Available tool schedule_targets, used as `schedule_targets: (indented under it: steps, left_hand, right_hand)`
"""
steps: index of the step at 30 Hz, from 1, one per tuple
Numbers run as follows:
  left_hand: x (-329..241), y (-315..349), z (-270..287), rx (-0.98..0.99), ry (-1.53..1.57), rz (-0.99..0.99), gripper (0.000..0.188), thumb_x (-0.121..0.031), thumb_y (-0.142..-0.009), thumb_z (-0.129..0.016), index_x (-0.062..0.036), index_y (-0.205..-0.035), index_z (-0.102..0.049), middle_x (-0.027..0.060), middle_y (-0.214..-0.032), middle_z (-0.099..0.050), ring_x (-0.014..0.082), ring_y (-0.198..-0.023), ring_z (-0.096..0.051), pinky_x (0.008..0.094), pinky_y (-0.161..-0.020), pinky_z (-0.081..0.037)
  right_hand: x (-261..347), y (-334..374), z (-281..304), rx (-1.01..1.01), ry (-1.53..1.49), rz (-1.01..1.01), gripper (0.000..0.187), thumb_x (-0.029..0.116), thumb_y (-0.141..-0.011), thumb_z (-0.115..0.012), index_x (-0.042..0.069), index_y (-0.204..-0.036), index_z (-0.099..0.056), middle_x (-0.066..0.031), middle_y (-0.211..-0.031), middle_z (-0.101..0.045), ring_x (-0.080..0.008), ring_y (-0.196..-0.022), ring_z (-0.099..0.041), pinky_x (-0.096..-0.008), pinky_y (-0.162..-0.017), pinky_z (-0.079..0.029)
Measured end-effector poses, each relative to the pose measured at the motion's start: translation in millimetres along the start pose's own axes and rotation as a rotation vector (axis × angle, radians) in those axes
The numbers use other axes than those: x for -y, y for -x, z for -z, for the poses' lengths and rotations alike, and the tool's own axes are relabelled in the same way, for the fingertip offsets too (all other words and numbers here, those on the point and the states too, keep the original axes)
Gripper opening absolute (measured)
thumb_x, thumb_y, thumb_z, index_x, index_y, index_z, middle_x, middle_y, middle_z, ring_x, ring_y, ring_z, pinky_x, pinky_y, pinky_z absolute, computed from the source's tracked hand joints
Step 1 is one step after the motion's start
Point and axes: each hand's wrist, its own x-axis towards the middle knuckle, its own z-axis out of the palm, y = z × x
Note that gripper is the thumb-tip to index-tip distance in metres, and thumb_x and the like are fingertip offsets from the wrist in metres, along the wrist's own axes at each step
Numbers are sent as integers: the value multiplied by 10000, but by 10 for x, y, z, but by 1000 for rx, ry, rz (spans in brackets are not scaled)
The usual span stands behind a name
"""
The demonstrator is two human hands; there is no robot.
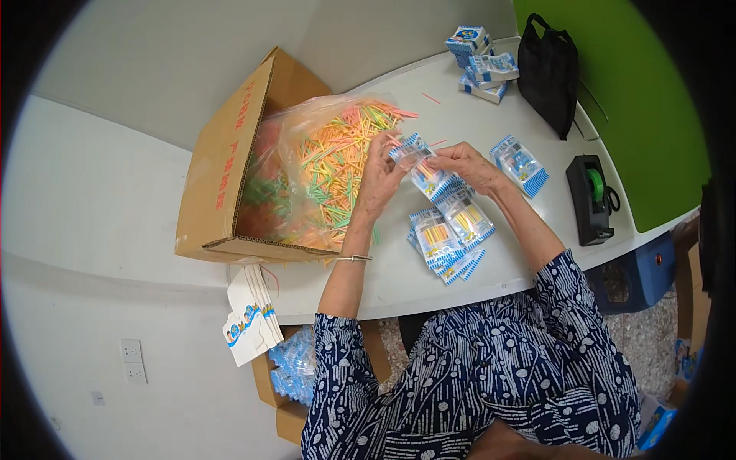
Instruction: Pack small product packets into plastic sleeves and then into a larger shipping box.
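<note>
Packet (424, 170) between both hands above the worktop (399, 280), long axis slanting down rightward — left hand (377, 172) gripping its upper left, right hand (474, 167) its right edge; loose sticks (331, 157) lie nearer the left hand.

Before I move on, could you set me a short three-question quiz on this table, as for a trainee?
1. Which holds the raised clear-and-blue plastic packet: left hand, right hand or both?
2. True or false: the black tape dispenser sits to the right of the open cardboard box.
3. What colour is the tape roll in that dispenser?

Key: 1. Both. 2. True. 3. Green.
</note>
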Motion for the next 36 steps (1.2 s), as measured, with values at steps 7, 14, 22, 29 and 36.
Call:
schedule_targets:
  steps: [7, 14, 22, 29, 36]
  left_hand:
    - [43, -37, 67, 32, -329, -125, 357, -58, -869, -612, 19, -1193, -483, 114, -1141, -573, 165, -980, -588, 285, -839, -493]
    - [-9, -121, 11, -16, -152, -145, 268, 11, -865, -575, 21, -1124, -506, 97, -1007, -602, 141, -932, -591, 267, -801, -487]
    - [-141, -189, -127, 90, -278, -52, 347, -39, -804, -654, 10, -1114, -506, 108, -964, -613, 143, -891, -603, 274, -766, -493]
    - [-119, -288, -119, 168, -264, -109, 279, -90, -832, -650, 5, -1071, -543, 55, -903, -622, 117, -843, -590, 258, -738, -486]
    - [311, -147, 553, 225, -761, -60, 129, -76, -852, -593, 10, -946, -605, 96, -879, -642, 206, -798, -606, 282, -730, -482]
  right_hand:
    - [-30, -25, 29, 12, -8, 51, 296, 216, -892, -617, -8, -1081, -660, -32, -947, -674, -54, -838, -591, -209, -768, -463]
    - [44, 37, -63, -23, -110, 44, 291, 205, -832, -684, -3, -1035, -674, -39, -922, -672, -59, -768, -592, -196, -697, -468]
    - [11, 78, 19, -32, 65, -57, 341, 258, -729, -784, -4, -927, -690, -42, -812, -667, -85, -723, -575, -220, -664, -410]
    - [-11, 126, 86, -123, 154, -80, 400, 356, -696, -799, -3, -830, -685, -32, -735, -633, -81, -705, -547, -232, -608, -382]
    - [66, 262, 354, -153, 34, -65, 389, 367, -790, -722, -15, -850, -677, -35, -766, -648, -84, -731, -575, -242, -707, -433]
